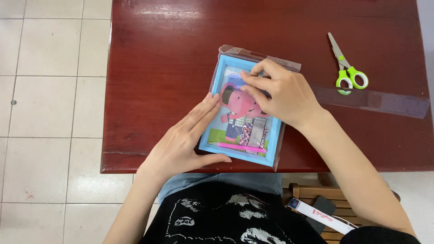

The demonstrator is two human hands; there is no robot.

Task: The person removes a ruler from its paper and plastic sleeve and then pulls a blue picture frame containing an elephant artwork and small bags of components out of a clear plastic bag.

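Red-brown bench [158, 68]: left hand [183, 140] lies flat, grip wide, bracing the blue-framed craft kit [242, 113]; right hand [280, 92], grip narrow, pinches its wrapping. Scissors [347, 68] lie beyond the right hand.

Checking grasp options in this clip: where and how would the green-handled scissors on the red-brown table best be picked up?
Take the green-handled scissors by the two finger loops, coming from above on the near-right side. They lie flat and closed on the red-brown wooden table, blades pointing away to the far left, loops nearest the clear plastic strip. Neither the left hand nor the right hand is near them.
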